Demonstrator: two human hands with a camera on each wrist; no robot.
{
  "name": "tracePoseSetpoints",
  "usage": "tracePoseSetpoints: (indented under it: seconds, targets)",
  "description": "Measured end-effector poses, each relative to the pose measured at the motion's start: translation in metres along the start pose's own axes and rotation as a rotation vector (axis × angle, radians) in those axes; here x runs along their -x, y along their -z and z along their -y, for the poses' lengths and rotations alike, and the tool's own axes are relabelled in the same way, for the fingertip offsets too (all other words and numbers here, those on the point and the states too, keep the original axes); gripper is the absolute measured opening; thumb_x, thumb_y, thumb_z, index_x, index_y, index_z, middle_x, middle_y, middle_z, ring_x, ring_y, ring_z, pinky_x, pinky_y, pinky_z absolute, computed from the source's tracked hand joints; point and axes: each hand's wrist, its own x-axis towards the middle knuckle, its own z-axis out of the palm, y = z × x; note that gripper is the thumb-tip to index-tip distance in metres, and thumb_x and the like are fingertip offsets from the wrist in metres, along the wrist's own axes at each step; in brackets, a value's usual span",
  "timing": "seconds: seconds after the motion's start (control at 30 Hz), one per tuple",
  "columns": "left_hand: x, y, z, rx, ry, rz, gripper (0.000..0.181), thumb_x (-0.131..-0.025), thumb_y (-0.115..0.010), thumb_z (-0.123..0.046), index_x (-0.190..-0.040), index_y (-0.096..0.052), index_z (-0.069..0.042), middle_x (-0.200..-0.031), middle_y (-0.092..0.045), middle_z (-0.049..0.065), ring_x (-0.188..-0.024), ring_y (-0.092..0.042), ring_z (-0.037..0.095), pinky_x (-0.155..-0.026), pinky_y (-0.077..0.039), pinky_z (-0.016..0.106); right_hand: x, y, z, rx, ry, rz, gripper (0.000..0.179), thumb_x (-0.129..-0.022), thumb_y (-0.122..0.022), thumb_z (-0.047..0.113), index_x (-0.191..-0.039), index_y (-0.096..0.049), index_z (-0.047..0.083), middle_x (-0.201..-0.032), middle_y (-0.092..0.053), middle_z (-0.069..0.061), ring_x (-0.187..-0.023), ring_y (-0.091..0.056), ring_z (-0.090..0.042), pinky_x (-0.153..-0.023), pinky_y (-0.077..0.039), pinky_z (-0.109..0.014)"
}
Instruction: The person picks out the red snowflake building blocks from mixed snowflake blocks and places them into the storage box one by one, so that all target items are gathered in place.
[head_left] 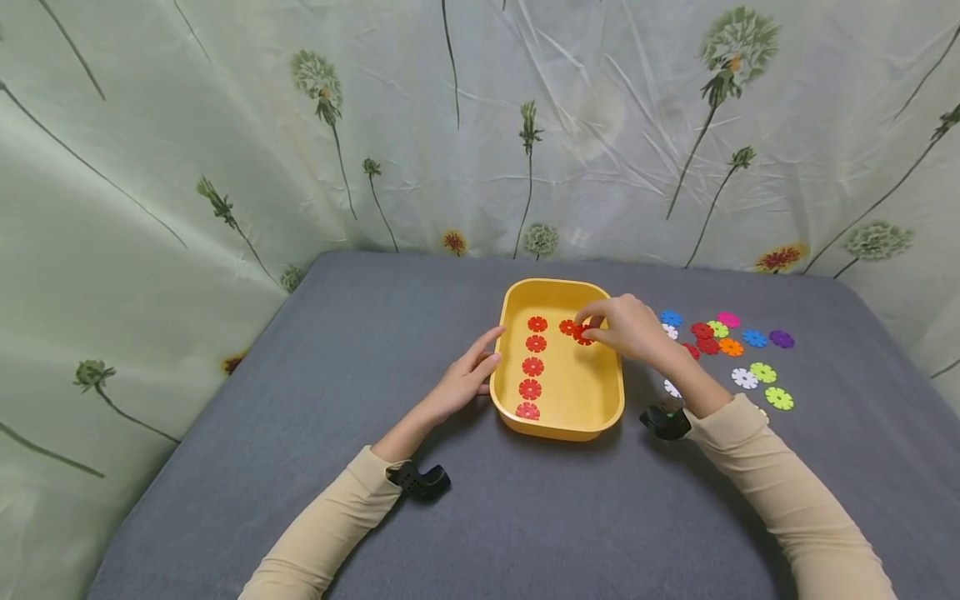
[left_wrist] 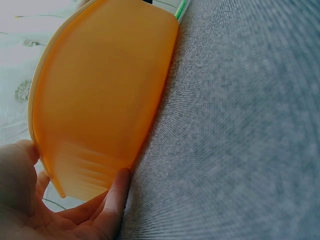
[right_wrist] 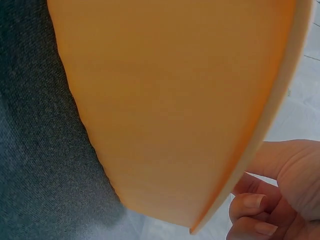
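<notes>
A yellow plastic basin (head_left: 555, 429) stands on the grey table. Inside it, several red flower-shaped notched discs (head_left: 532, 367) form a column along the left side. Another red disc (head_left: 567, 327) lies near the back right. My right hand (head_left: 626, 329) reaches over the right rim and pinches a red notched disc (head_left: 583, 335) beside that one, partly covering it. The basin wall hides this disc in the right wrist view. My left hand (head_left: 457, 383) touches the basin's left side, fingers relaxed against rim and outer wall (left_wrist: 100, 100).
Loose notched discs lie right of the basin, among them a purple one (head_left: 782, 339), a pink one (head_left: 728, 319), an orange one (head_left: 731, 347) and a lime-green one (head_left: 779, 398). Some are partly behind my right arm. A curtain with dandelion prints (head_left: 450, 150) hangs beyond the table's back edge.
</notes>
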Motion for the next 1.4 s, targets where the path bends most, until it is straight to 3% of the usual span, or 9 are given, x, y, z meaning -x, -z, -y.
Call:
tracePoseSetpoints:
  seconds: [0.6,1.0,1.4]
  targets:
    - [-0.001,0.002,-0.004,0.004,-0.014,0.001,0.052,-0.102,-0.037,-0.023,-0.151,-0.019,-0.022,-0.141,-0.043,0.025,-0.122,-0.053,0.036,-0.091,-0.053,0.039,-0.017,-0.005,0.008,0.142,0.081,0.049,0.012,-0.078,-0.074,0.009,-0.09,-0.074,0.012,-0.083,-0.073,-0.001,-0.068,-0.058,-0.015,-0.058,-0.047,-0.027]
    - [0.001,0.0,-0.001,-0.012,-0.02,0.009,0.052,-0.102,-0.036,-0.023,-0.151,-0.018,-0.02,-0.141,-0.043,0.026,-0.123,-0.052,0.037,-0.09,-0.054,0.04,-0.023,-0.019,0.008,0.208,0.106,0.082,0.013,-0.077,-0.072,0.005,-0.086,-0.074,0.014,-0.085,-0.073,-0.001,-0.073,-0.062,-0.018,-0.062,-0.052,-0.034]
    - [0.001,0.001,-0.002,-0.012,0.001,0.008,0.052,-0.102,-0.036,-0.023,-0.151,-0.019,-0.023,-0.139,-0.044,0.026,-0.12,-0.055,0.036,-0.089,-0.054,0.038,-0.026,-0.023,0.007,0.222,0.111,0.111,0.013,-0.075,-0.072,0.002,-0.083,-0.073,0.013,-0.08,-0.072,-0.001,-0.068,-0.058,-0.017,-0.057,-0.047,-0.029]
